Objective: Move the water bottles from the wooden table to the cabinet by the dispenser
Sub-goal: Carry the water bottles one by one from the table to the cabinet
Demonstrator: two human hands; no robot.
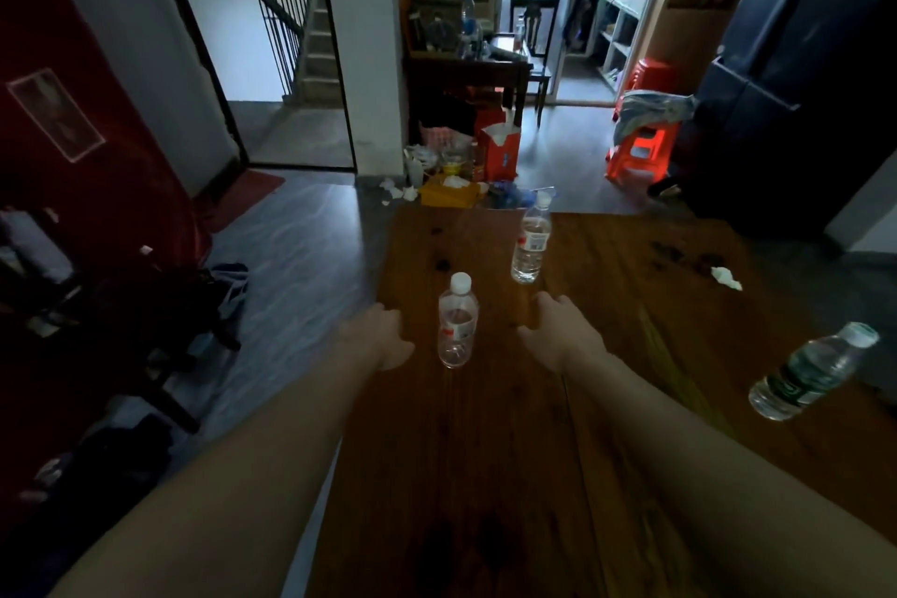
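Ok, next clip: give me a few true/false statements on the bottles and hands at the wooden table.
1. Three water bottles stand on the wooden table. True: the near bottle, the far bottle and the green-label bottle.
2. The left hand grips the near bottle. False: it is beside it, apart.
3. The right hand holds nothing. True.
4. The near bottle has no cap. False: a white cap is on.
5. A crumpled tissue lies on the table. True.

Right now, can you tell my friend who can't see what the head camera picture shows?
Two bare hands, left hand and right hand, reach toward a clear water bottle standing between them on a wooden table, touching nothing. A second bottle stands farther back, a third at the right edge.
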